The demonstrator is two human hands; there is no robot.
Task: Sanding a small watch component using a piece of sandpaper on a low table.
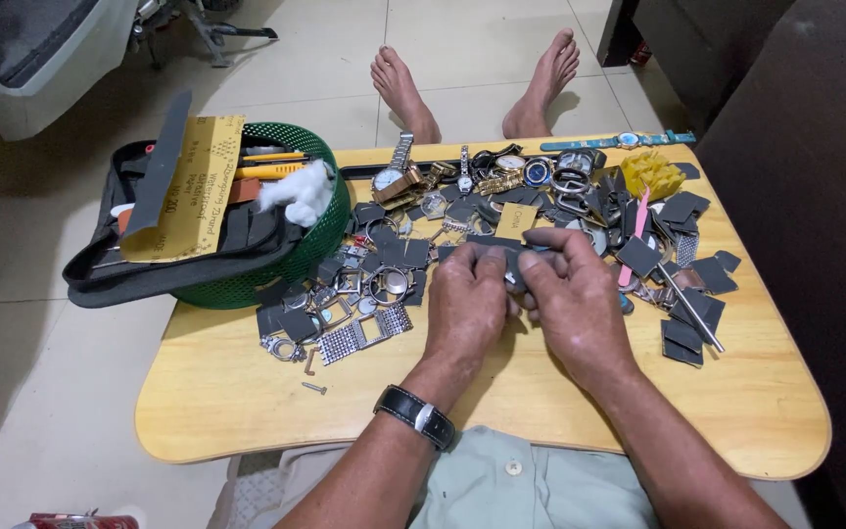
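Both hands meet over the middle of the table [247, 392], the left hand [464, 306] and right hand [572, 304] pinching one small dark piece [513, 276] between their fingers, its long axis running left-right, equally near both.

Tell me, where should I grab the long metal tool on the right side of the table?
Probably pinch the metal tool near its lower end, coming from the table's right edge. That end pokes out past the dark scraps, while the upper end lies among clutter.
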